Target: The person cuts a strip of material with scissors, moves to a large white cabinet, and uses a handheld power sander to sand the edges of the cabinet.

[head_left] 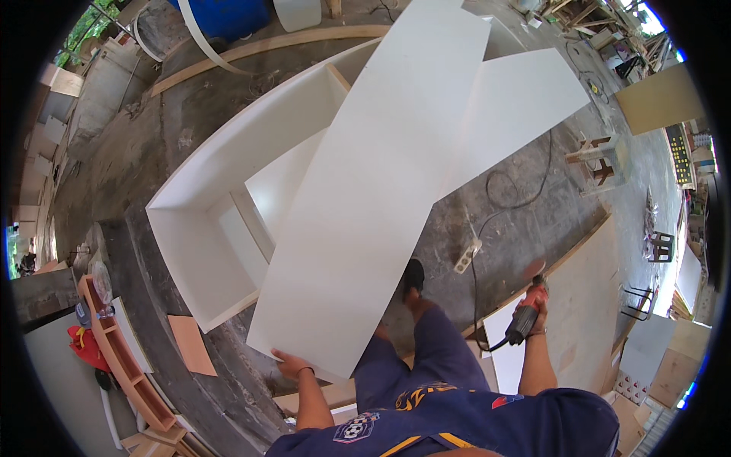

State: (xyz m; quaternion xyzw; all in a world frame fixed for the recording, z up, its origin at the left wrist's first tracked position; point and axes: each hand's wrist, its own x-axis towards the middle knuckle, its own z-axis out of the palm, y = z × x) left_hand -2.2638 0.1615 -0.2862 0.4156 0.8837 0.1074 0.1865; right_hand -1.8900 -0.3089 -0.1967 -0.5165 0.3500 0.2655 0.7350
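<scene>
My left hand (291,365) grips the near left corner of a long white panel (365,175), its fingers wrapped over the edge. That panel lies slantwise across an open white cabinet box (205,228) and over a second white board (525,107) at the far right. Out to the right, my right hand (539,311) is closed round a red and black angle grinder (528,316). A reddish-brown disc (534,269) sits at the tool's far end, apart from the panel. The grinder's black cord (475,297) runs away over the floor.
A white socket strip (467,256) lies on the concrete floor beyond my knees. A small stool (599,162) stands to the right, beside a large wooden sheet (582,297). At left are a narrow wooden frame (126,358) and a brown offcut (191,345). Blue drums (228,15) stand far back.
</scene>
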